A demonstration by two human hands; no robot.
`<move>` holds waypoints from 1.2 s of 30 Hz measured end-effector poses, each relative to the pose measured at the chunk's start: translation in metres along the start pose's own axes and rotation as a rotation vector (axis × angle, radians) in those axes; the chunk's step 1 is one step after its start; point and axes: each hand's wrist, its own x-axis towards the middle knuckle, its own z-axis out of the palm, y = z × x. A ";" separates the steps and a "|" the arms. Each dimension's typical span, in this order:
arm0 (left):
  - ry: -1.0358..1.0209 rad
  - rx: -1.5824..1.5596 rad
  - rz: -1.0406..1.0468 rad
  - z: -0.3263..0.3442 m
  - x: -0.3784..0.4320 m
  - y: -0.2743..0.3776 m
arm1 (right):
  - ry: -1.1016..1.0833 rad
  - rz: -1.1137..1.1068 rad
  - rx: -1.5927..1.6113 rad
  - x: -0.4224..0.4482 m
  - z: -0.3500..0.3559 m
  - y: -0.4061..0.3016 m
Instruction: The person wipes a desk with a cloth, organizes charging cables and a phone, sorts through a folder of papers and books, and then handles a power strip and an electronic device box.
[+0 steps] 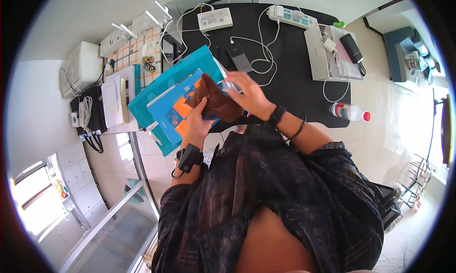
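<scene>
My left hand (pixel 199 121) grips a brown cloth (pixel 219 102), its thumb pressed on top of the folds. At the cloth's upper right, my right hand (pixel 249 93) has its fingers on a piece of clear plastic (pixel 228 86), blurred there; whether it also holds the cloth, I cannot tell. Beneath the cloth lies a blue and orange printed booklet or packet (pixel 167 111). That rests on a teal plastic folder (pixel 153 91), tilted across the left edge of the black desk. Something small with red and blue shows under the right side of the cloth, mostly hidden.
On the black desk (pixel 295 59) are a power bank (pixel 238 57) with a white cable, a white router (pixel 214 19) and a power strip (pixel 294 16). A plastic bottle (pixel 351 112) lies near the right edge, below a silver laptop (pixel 315 55). Notebooks (pixel 114 102) and toy cars (pixel 148 63) occupy the left table.
</scene>
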 end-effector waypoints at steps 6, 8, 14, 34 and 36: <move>0.077 -0.140 0.076 -0.038 0.009 0.005 | 0.017 0.354 -0.588 0.036 0.001 0.073; 0.058 -0.148 0.075 -0.043 0.010 0.004 | -0.045 0.424 -0.671 0.047 0.005 0.080; 0.118 -0.155 0.065 -0.043 0.013 0.004 | -0.176 0.514 -0.735 0.063 0.017 0.090; 0.036 -0.125 -0.002 -0.052 0.017 0.005 | 0.281 0.528 -0.202 0.010 -0.138 0.016; 0.048 -0.113 -0.017 -0.051 0.016 0.007 | 0.382 0.515 -0.229 -0.013 -0.163 0.019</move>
